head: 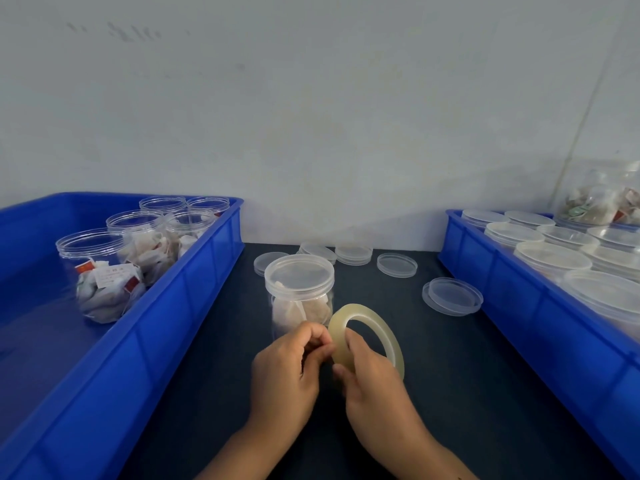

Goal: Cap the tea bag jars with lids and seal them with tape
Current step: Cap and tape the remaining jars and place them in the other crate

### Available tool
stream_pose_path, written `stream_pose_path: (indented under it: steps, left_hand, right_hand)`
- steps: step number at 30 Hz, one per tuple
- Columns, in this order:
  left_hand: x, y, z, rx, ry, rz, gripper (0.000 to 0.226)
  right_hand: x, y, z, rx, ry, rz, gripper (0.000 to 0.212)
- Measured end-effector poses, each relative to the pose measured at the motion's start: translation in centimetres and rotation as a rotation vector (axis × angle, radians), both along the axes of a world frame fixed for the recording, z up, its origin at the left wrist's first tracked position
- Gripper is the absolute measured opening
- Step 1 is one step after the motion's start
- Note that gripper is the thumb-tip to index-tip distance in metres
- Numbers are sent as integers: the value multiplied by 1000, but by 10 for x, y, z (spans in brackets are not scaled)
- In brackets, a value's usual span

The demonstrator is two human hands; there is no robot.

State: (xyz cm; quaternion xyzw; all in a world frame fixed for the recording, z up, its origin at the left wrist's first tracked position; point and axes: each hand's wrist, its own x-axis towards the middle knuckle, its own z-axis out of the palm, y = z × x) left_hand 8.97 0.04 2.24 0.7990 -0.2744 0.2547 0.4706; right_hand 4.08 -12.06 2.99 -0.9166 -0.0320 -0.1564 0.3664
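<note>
Picking at tape end: my left hand (pixel 289 367) has its fingertips curled and pinched against the rim of the translucent yellowish ring of clear tape (pixel 367 336), apparently hunting the loose end; whether any tape is lifted I cannot tell.
Roll grip: my right hand (pixel 372 382) clasps the roll, thumb through its hole, fingers wrapped behind, holding it on edge so the rim faces my left hand.
Work piece: clear plastic jar of tea bags with a clear round lid on (pixel 299 292) stands on the dark mat (pixel 450 393) at 12 o'clock from my hands, near enough to tape once a strip is free.
Feed stock: uncapped clear jars of tea bags (pixel 104 271) wait in the blue plastic tray (pixel 166 341) at 10 o'clock.
Lids: loose clear lids (pixel 452 295) lie on the mat at 1 o'clock.
Finished side: lidded jars (pixel 552 259) stand in a second blue tray (pixel 519 306) at 2 o'clock.
Pose: both forearms converge from 6 o'clock, wrists low over the mat.
Judgement: capping done on this jar; sealing not yet begun.
</note>
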Motion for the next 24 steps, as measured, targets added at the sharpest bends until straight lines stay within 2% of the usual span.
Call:
stream_pose_path:
  steps: [5,10,13,24]
  left_hand:
    - [1,0,0,65,-79,23,16]
    - [2,1,-1,-103,89,-67,15]
    - [3,3,0,-130,106,-113,17]
    - [6,4,-2,113,-104,-23,23]
  right_hand:
    - [0,0,4,65,9,20,17]
    - [-1,-1,6,149,2,9,27]
    - [-2,0,7,131,12,14,27]
    - [-3,-2,8,72,36,51,18]
